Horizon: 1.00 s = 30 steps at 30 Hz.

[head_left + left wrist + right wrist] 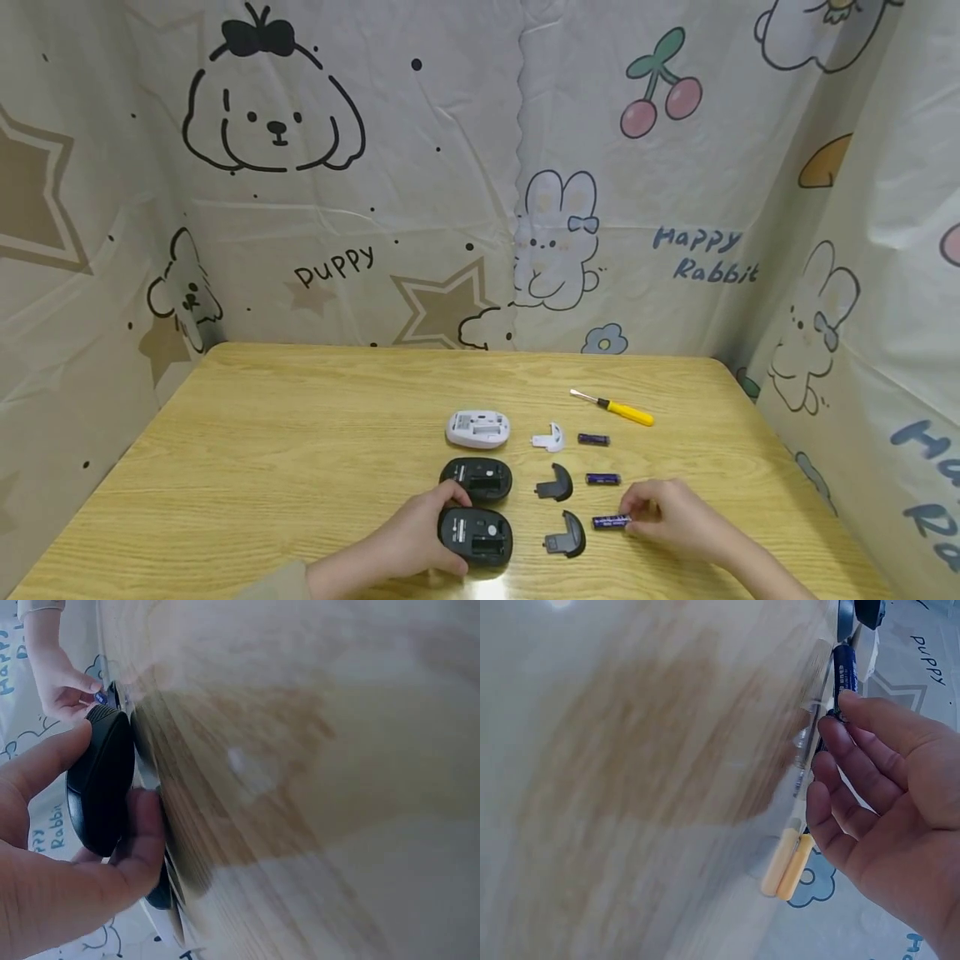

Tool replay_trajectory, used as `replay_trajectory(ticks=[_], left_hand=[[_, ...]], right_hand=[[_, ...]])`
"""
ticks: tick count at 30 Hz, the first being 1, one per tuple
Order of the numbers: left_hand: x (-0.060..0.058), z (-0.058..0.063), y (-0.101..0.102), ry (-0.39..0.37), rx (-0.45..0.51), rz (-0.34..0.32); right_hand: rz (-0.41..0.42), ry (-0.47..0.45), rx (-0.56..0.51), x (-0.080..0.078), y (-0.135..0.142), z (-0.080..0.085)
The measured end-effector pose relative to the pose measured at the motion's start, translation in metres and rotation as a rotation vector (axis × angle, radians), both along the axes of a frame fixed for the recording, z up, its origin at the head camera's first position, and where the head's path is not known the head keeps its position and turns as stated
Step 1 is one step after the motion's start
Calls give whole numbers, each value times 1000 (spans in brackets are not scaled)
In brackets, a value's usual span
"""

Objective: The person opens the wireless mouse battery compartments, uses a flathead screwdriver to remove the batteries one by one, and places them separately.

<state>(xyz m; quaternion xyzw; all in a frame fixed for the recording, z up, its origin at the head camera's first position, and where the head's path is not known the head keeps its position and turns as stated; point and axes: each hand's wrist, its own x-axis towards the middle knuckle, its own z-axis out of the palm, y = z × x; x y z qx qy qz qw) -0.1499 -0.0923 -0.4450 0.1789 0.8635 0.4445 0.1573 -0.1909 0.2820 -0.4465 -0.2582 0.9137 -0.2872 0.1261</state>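
My left hand (416, 527) grips the nearest black computer mouse (476, 537) by its left end, thumb on the near side and fingers on the far side. The mouse lies belly up with its battery slot uncovered. In the left wrist view the same mouse (101, 780) shows edge-on between thumb and fingers. My right hand (671, 518) pinches one end of a dark blue battery (611, 522) between thumb and index finger. The right wrist view shows this battery (844, 675) at the fingertips, the other fingers loosely bent. Between the hands lies a black battery cover (566, 536).
Behind the held mouse lie another upturned black mouse (491, 479) and a white mouse (477, 429). To their right are a black cover (555, 483), a white cover (550, 438) and two batteries (603, 479). A yellow-handled screwdriver (628, 412) lies farther back on the wooden table (300, 433).
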Motion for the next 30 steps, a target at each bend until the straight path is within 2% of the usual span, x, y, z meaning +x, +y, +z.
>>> replay_trajectory(ticks=[9,20,26,30], left_hand=[[-2,-2,1,58,-62,-7],[-2,-2,0,98,-134,-10],[-2,3,-4,65,-132,-10],[-4,12,-10,40,-115,10]], right_hand=[[38,-48,-7,-5,2,-3],[41,-71,20,-8,2,-3],[28,-76,26,-7,2,3],[26,-20,28,-6,3,12]])
